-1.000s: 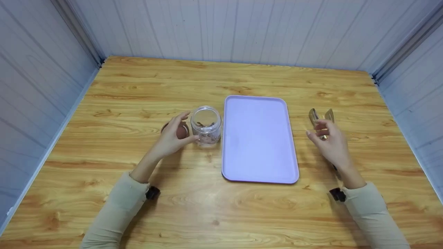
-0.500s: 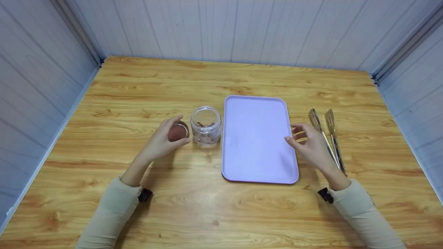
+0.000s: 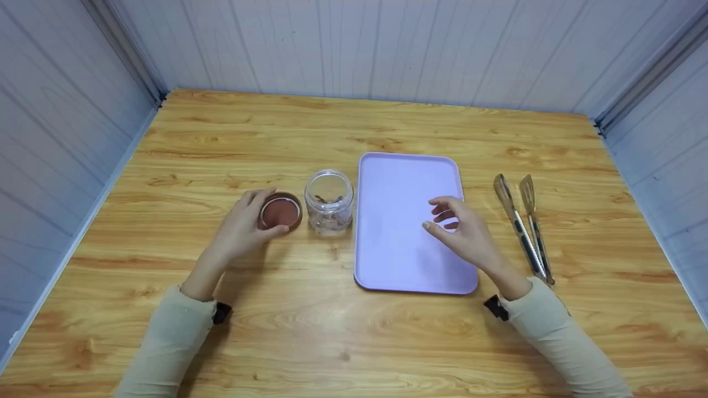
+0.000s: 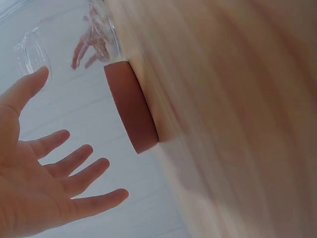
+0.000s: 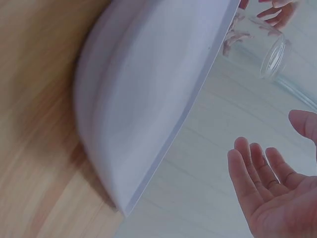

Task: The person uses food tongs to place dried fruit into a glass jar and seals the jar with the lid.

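My left hand (image 3: pixel 240 226) hovers over the near-left side of a round brown lid (image 3: pixel 281 213), fingers spread and nothing held. In the left wrist view the lid (image 4: pixel 130 106) lies flat on the table, apart from the fingers (image 4: pixel 79 163). A clear glass jar (image 3: pixel 330 215) without a cover stands just right of the lid, with several small brownish pieces at its bottom. Above the right part of a lilac tray (image 3: pixel 387 265) is my right hand (image 3: pixel 464 235), loosely bent and holding nothing. The right wrist view shows its fingers (image 5: pixel 245 183) clear of the tray (image 5: pixel 148 99).
Metal tongs (image 3: pixel 522 226) with dark grips lie spread on the table right of the tray. The wooden table (image 3: pixel 332 342) is bounded by pale panelled walls (image 3: pixel 376 50) at the back and both sides.
My right hand has moved left, from over the tongs to above the tray. My left hand has drawn back left from beside the jar, uncovering more of the lid.
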`<state>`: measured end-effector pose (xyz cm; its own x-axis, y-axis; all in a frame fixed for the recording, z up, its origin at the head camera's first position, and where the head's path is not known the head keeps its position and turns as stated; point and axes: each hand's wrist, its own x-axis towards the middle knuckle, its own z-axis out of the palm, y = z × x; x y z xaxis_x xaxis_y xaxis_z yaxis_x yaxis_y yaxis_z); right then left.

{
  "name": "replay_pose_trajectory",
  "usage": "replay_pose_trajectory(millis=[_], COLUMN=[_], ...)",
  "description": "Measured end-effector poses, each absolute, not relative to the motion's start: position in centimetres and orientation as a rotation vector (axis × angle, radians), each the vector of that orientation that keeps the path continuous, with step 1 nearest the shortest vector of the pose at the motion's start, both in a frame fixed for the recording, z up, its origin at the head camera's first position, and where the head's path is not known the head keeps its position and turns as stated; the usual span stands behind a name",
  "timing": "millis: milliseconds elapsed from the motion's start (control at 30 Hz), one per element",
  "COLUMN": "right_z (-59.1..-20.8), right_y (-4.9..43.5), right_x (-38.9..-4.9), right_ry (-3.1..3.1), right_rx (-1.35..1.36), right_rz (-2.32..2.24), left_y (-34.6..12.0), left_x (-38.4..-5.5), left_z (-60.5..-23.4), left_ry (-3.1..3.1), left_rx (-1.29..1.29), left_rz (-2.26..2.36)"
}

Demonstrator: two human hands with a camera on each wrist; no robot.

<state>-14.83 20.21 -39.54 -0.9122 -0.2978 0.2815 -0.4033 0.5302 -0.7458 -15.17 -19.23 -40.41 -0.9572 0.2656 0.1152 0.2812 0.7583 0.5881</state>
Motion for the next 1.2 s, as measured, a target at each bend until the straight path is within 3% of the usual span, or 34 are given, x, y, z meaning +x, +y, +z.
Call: replay_pose_trajectory(millis=[733,1100,1200], right_z=[-40.3,-37.4,-38.3], right_y=[14.6,12.2,12.0], right_x=[-15.5,-15.1,-15.9], right_ry=[-2.629,-2.633,-2.655], right_rx=[0.726,0.716,0.719], right_rz=[1.555,1.732,1.747], left_y=[-20.3,-20.6,-20.8], left_x=[-15.5,-15.8,-16.0], left_z=[-40.7,-40.7,-40.8], left_ry=[-3.068,-3.113,-3.136], left_rx=[-0.386,-0.419,-0.412], left_rz=[-0.615,-0.573,-0.595])
